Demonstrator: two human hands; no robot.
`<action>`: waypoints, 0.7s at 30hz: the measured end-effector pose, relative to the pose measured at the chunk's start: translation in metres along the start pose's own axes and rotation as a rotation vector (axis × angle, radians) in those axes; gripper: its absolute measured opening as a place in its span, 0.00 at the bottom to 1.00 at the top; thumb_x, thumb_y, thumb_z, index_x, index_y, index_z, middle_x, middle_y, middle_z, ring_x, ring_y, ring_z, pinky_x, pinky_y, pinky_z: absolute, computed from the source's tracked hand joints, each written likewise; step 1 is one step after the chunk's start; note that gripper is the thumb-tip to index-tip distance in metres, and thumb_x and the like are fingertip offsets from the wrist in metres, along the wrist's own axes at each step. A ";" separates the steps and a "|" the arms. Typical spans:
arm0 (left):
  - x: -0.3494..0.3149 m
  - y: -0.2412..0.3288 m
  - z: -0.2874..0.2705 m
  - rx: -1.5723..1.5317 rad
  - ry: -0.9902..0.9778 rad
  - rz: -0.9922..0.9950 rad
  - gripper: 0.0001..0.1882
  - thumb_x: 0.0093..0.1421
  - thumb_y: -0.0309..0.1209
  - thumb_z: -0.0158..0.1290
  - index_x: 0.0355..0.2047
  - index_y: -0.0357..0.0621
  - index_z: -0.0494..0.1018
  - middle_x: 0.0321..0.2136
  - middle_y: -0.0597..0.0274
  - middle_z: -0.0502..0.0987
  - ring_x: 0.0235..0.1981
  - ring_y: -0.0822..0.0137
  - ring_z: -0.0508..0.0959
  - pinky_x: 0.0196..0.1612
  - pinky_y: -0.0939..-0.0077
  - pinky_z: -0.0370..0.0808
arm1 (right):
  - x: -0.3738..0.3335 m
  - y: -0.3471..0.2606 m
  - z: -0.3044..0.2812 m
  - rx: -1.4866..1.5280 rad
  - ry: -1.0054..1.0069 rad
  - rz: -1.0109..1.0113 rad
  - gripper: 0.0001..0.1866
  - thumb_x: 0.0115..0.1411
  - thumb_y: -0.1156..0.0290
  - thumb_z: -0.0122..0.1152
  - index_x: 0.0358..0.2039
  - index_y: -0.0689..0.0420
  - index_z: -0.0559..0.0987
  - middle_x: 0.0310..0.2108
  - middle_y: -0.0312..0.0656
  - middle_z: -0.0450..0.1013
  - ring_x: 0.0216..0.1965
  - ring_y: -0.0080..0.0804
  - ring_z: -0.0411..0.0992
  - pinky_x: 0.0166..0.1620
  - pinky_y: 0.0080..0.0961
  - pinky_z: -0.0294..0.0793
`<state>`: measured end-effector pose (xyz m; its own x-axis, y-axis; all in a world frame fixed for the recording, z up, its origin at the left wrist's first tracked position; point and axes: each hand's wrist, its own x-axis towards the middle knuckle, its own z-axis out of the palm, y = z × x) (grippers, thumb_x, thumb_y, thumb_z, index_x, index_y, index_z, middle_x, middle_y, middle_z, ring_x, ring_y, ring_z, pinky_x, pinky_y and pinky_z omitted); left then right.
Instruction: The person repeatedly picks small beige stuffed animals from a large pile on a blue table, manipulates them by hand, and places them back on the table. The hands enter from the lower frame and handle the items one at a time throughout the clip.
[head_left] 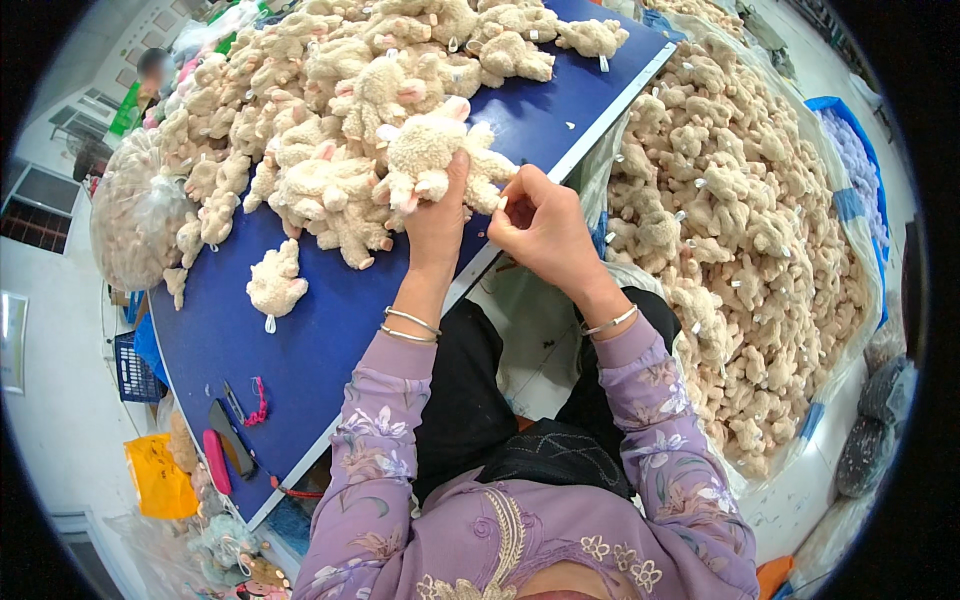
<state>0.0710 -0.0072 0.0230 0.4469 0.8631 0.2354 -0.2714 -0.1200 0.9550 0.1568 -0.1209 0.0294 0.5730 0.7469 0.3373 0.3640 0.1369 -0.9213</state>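
Note:
A cream plush toy animal [430,150] with pinkish ears is held above the table's near edge. My left hand [440,215] is closed around it, the thumb lying on its fleece. At the toy's right end, my right hand [540,220] pinches with thumb and forefinger. A small white tag-like piece [502,203] shows at those fingertips, beside the toy's limb. Behind the held toy, a heap of matching plush toys [320,190] covers the far part of the blue table [340,330]. One plush toy [277,280] lies apart, its white loop tag toward me.
To the right stands a big open sack [735,250] full of similar toys. A grey-handled tool [231,438], a pink case [216,462] and small snips [234,402] lie at the table's near left. A clear bag [140,215] bulges beyond the left edge.

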 end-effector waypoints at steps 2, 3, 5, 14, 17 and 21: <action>0.002 0.000 -0.006 0.059 -0.015 0.006 0.20 0.60 0.33 0.59 0.48 0.35 0.71 0.44 0.60 0.76 0.45 0.71 0.75 0.46 0.75 0.73 | 0.003 0.005 -0.006 0.074 0.026 0.060 0.13 0.51 0.69 0.66 0.28 0.62 0.71 0.21 0.38 0.71 0.22 0.21 0.69 0.27 0.22 0.70; 0.002 -0.001 -0.007 0.094 -0.052 0.027 0.20 0.60 0.32 0.60 0.48 0.34 0.71 0.44 0.60 0.76 0.45 0.71 0.75 0.46 0.75 0.74 | 0.007 0.009 -0.010 0.129 0.051 0.116 0.15 0.52 0.67 0.68 0.30 0.62 0.72 0.23 0.36 0.72 0.22 0.21 0.69 0.27 0.21 0.70; -0.001 -0.004 -0.008 0.161 -0.127 0.070 0.20 0.59 0.32 0.61 0.47 0.34 0.72 0.43 0.60 0.76 0.45 0.71 0.75 0.46 0.74 0.74 | 0.014 0.012 -0.016 0.302 0.051 0.257 0.21 0.57 0.61 0.65 0.44 0.63 0.73 0.29 0.35 0.73 0.25 0.20 0.70 0.30 0.19 0.71; 0.026 0.044 -0.042 0.378 -0.252 0.150 0.28 0.56 0.32 0.60 0.55 0.36 0.64 0.47 0.57 0.71 0.48 0.68 0.71 0.50 0.74 0.72 | 0.031 0.010 -0.071 1.322 -0.025 -0.041 0.24 0.65 0.56 0.56 0.55 0.58 0.68 0.49 0.46 0.72 0.39 0.31 0.75 0.38 0.28 0.77; 0.026 0.045 -0.050 0.843 -0.240 0.094 0.29 0.55 0.35 0.61 0.53 0.35 0.66 0.47 0.53 0.74 0.47 0.65 0.74 0.51 0.73 0.71 | 0.029 0.034 -0.056 0.893 -0.114 0.120 0.22 0.62 0.58 0.59 0.49 0.60 0.73 0.43 0.45 0.76 0.35 0.32 0.76 0.37 0.28 0.77; 0.019 0.012 -0.054 0.998 -0.195 0.190 0.35 0.50 0.41 0.64 0.53 0.33 0.65 0.46 0.45 0.73 0.48 0.55 0.74 0.53 0.65 0.69 | 0.014 0.035 -0.012 -0.087 -0.137 0.041 0.18 0.56 0.62 0.65 0.39 0.64 0.78 0.27 0.42 0.78 0.25 0.29 0.75 0.33 0.24 0.75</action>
<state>0.0299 0.0343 0.0289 0.6249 0.7035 0.3384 0.4388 -0.6751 0.5931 0.1865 -0.1139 0.0038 0.4850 0.8334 0.2650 0.4084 0.0522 -0.9113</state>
